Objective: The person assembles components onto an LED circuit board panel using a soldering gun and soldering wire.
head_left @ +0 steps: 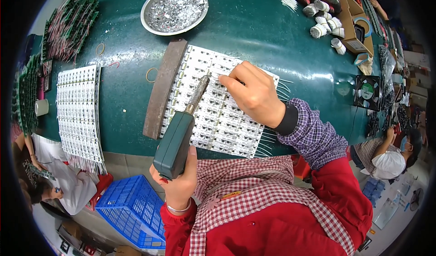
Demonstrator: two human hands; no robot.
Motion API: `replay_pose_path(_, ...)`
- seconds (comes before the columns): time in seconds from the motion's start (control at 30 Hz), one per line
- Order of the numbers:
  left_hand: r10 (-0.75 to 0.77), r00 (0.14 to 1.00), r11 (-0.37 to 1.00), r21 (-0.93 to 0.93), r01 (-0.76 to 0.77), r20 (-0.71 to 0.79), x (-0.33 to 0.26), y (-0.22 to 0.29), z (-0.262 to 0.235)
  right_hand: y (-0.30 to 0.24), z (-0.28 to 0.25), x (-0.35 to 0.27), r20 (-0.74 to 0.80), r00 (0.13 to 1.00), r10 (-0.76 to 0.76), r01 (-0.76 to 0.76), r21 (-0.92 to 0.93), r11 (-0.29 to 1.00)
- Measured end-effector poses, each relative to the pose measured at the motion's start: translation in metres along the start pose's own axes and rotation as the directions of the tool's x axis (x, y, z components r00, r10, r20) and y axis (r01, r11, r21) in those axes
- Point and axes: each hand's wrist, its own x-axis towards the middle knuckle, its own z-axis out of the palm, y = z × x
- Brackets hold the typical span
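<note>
My left hand (180, 183) is wrapped round a dark green soldering gun (174, 142). The gun's metal tip reaches up and right to a white circuit board panel (209, 120) lying on the table. Just right of that tip, my right hand (254, 95) is held over the panel with thumb and forefinger pinched together. What they pinch is too small to make out. Rows of small dark parts cover the panel, and thin white wires (265, 149) stick out past its right edge. A brown metal bar (164, 90) lies along the panel's left edge.
A metal bowl (144, 17) of silvery scraps stands beyond the panel. At left are a stack of white panels (78, 115) and green boards (72, 24). Wire bundles (321, 29), a cardboard box (349, 22) and a small fan (367, 92) sit right. Other people work at both sides.
</note>
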Motion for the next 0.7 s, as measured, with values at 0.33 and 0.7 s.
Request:
replay_pose_path(0.33,-0.059,0.998,0.998,0.037,0.058,0.006,-0.003,0.003,0.000,0.001,0.001,-0.001,0.004,1.000,-0.002,0.002,-0.013,1.000)
replay_pose_path(0.7,-0.044,0.999,0.999,0.023,0.045,-0.027,-0.014,-0.010,-0.005,0.000,-0.001,0.000,0.016,1.000,0.004,-0.004,-0.021,1.000)
